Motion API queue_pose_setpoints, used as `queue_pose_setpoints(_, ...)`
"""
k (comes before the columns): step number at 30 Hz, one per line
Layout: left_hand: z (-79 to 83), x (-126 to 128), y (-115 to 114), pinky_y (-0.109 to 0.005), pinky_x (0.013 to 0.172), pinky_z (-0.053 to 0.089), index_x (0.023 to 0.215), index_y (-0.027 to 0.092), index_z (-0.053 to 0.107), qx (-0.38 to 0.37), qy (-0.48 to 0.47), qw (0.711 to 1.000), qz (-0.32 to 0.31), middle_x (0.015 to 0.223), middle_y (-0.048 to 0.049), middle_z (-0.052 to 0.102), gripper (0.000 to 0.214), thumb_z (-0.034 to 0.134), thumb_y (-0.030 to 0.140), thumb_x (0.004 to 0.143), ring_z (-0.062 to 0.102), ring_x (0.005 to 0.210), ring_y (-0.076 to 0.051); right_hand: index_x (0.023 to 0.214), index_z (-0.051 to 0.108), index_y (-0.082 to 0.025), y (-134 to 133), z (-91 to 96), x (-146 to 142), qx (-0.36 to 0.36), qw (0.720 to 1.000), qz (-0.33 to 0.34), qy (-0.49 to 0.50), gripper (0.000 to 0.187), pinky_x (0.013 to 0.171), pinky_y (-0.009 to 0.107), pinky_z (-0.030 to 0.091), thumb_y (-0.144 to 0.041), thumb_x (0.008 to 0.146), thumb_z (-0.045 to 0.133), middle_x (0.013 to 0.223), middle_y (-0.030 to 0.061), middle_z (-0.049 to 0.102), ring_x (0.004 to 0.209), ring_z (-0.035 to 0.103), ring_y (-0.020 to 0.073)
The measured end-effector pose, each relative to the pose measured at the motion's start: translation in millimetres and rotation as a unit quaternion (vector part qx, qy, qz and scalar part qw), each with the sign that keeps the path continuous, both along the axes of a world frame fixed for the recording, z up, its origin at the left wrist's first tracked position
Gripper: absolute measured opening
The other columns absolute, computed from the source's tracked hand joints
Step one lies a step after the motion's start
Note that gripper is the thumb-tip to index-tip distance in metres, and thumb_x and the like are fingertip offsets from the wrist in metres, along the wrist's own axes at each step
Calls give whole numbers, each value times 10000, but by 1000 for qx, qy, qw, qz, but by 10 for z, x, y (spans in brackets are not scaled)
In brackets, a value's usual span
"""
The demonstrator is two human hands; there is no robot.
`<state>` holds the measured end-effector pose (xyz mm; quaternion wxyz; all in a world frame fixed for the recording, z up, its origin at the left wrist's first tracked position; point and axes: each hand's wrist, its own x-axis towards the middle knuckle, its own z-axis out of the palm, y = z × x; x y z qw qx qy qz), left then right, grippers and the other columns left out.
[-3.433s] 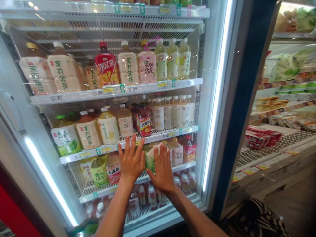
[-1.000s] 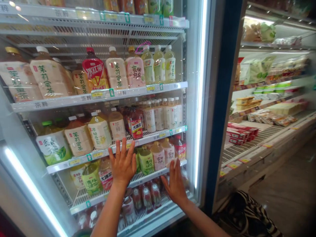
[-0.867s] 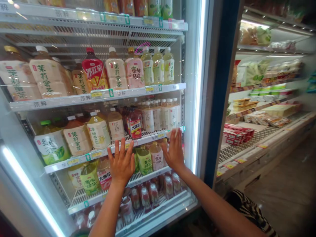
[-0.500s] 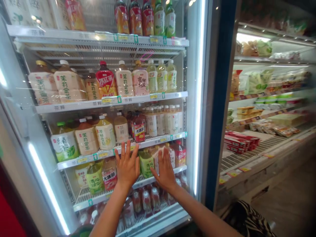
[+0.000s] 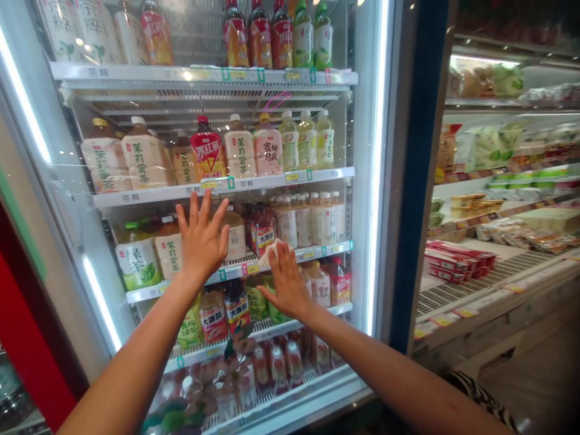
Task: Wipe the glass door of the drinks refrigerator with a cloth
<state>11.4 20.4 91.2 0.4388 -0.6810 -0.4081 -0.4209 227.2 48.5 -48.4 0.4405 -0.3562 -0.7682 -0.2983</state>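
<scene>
A glass door (image 5: 362,199) closes a lit drinks fridge. My left hand (image 5: 202,241) lies flat on the glass with its fingers spread, level with the shelf of large tea bottles (image 5: 140,260). My right hand (image 5: 286,284) presses a white cloth (image 5: 273,248) against the glass, a little lower and to the right. The cloth shows just past my fingertips, over the shelf edge (image 5: 312,251) below the small bottles. Both forearms reach up from the bottom of the view.
Behind the glass, several wire shelves hold tea and juice bottles (image 5: 254,151). A dark blue door frame (image 5: 414,181) stands to the right. Beyond it is an open chiller (image 5: 498,266) with packaged food. A red panel (image 5: 31,356) stands at the lower left.
Both hands have slid up the glass. The left went up and left to the middle shelf's level, and the right with the cloth went up slightly. The view has tilted upward.
</scene>
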Motion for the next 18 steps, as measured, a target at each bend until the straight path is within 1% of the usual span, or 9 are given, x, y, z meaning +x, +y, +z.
queue_pose_setpoints(1, -7, -33, 21, -620, 1281, -28, 1589, 338, 326, 2, 4, 1000, 1, 1726, -33, 123, 646, 518, 332, 972, -28, 1603, -263, 1622, -182, -122, 26, 176, -24, 8, 1000, 1, -4, 1008, 1290, 587, 170, -610, 1004, 447, 1702, 122, -242, 1593, -119, 337)
queue_pose_setpoints(4, -58, -73, 65, -614, 1282, -50, 1598, 339, 302, 5, 9, 1000, 2, 1723, -33, 106, 658, 516, 341, 976, -47, 1597, -255, 1594, -265, -140, 159, 947, -113, 44, 999, -8, 19, 1008, 1297, 587, 116, -619, 1017, 408, 1692, 122, -268, 1586, -160, 320)
queue_pose_setpoints(6, -89, -67, 78, -613, 1285, -48, 1595, 340, 309, 7, 3, 1000, -1, 1721, -29, 110, 660, 524, 335, 970, -35, 1597, -257, 1575, -308, -148, 212, 1238, -187, 54, 997, -23, 45, 999, 1295, 597, 107, -605, 1028, 392, 1694, 128, -262, 1585, -164, 315)
queue_pose_setpoints(7, -106, -61, 80, -612, 1289, -41, 1592, 339, 316, 8, 1, 1000, -3, 1719, -28, 121, 659, 528, 332, 968, -24, 1598, -257, 1571, -315, -149, 209, 1228, -222, 53, 997, -28, 54, 1000, 1293, 602, 109, -599, 1029, 394, 1692, 130, -265, 1585, -160, 319)
queue_pose_setpoints(8, -127, -54, 79, -611, 1292, -30, 1591, 338, 320, 10, -3, 1000, -4, 1717, -29, 134, 656, 528, 329, 969, -14, 1599, -256, 1573, -311, -147, 186, 1112, -250, 49, 997, -31, 58, 1007, 1291, 607, 115, -598, 1026, 404, 1689, 131, -273, 1586, -156, 325)
queue_pose_setpoints(12, -287, -47, 66, -588, 1304, 0, 1594, 321, 312, 24, -24, 999, -1, 1707, -34, 160, 634, 495, 314, 988, -8, 1598, -230, 1612, -208, -115, 7, 181, -256, 22, 1000, -4, 2, 1045, 1279, 606, 198, -593, 993, 484, 1685, 140, -269, 1589, -122, 350)
queue_pose_setpoints(13, -338, -51, 63, -580, 1307, 3, 1597, 314, 307, 27, -27, 999, 0, 1705, -36, 160, 633, 490, 313, 991, -9, 1598, -225, 1619, -186, -111, -22, 37, -235, 17, 1000, 5, -25, 1049, 1275, 604, 218, -591, 986, 499, 1690, 143, -249, 1591, -108, 354)
queue_pose_setpoints(15, -426, -63, 62, -569, 1310, 4, 1601, 306, 297, 33, -25, 999, -1, 1703, -38, 156, 642, 496, 315, 990, -9, 1598, -224, 1622, -183, -120, -36, 53, -199, 13, 998, 14, -59, 1052, 1274, 605, 224, -595, 983, 504, 1698, 144, -218, 1592, -91, 356)
queue_pose_setpoints(18, -493, -79, 66, -573, 1309, 2, 1607, 316, 272, 34, -25, 999, -4, 1704, -34, 142, 670, 515, 319, 983, -3, 1599, -235, 1595, -266, -140, 16, 651, -217, 21, 999, -4, -30, 1040, 1288, 607, 172, -597, 1005, 457, 1700, 147, -204, 1589, -108, 345)
